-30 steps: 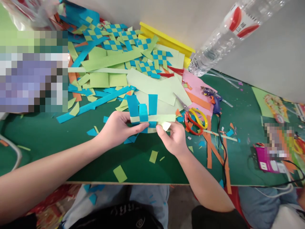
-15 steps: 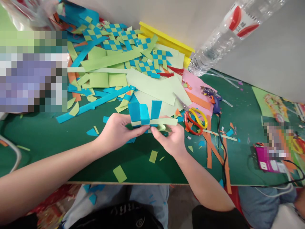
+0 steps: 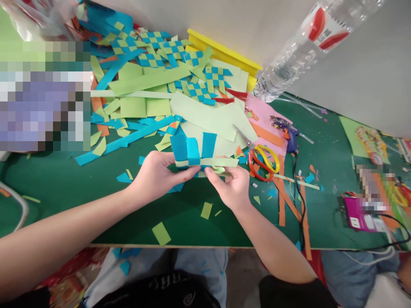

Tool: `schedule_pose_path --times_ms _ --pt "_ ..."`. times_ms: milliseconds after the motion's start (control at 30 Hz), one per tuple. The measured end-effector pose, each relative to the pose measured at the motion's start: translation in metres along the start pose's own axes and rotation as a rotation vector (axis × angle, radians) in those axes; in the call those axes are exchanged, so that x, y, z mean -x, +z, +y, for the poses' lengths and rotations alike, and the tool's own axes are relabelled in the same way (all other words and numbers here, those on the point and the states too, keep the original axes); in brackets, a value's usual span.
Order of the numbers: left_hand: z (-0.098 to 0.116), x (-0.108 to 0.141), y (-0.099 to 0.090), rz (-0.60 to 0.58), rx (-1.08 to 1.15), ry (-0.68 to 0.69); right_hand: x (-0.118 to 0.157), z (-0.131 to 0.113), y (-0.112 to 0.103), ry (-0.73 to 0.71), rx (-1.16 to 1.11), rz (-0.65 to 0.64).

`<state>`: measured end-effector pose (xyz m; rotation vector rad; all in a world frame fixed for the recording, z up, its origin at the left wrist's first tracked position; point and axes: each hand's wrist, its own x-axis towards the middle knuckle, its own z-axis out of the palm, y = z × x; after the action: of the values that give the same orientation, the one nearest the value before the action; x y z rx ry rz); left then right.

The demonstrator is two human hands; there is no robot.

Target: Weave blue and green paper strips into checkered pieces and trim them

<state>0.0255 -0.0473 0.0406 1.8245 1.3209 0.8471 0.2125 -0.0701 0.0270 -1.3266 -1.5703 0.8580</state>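
Woven paper strips [image 3: 193, 152]: left hand [image 3: 163, 173] and right hand [image 3: 230, 184] pinch the lower edge, apparently between thumbs and fingers.

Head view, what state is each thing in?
Blue and pale green paper strips: interlaced, blue ends up, held.
Left hand: gripping their left side.
Right hand: gripping their right side.
Metal scissors with red and yellow handles: lying unheld.
Clear plastic bottle: top out of view, contents unclear.
Dark blue glue gun: lying down, cord attached, power unclear.
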Motion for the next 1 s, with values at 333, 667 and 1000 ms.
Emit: schedule_pose_path --times_ms 333,667,1000 --pt "-0.0044 -0.0003 0.0010 0.001 0.026 0.032 -0.0011 0.0015 0.0012 -0.064 -0.016 0.007" --pt "-0.0024 -0.0018 0.0014 0.001 0.045 0.019 0.0001 0.0014 0.0008 -0.085 0.010 0.005" --pt "-0.0037 -0.0028 0.0010 0.005 0.043 -0.088 -0.0005 0.0016 0.0036 -0.040 0.005 0.157"
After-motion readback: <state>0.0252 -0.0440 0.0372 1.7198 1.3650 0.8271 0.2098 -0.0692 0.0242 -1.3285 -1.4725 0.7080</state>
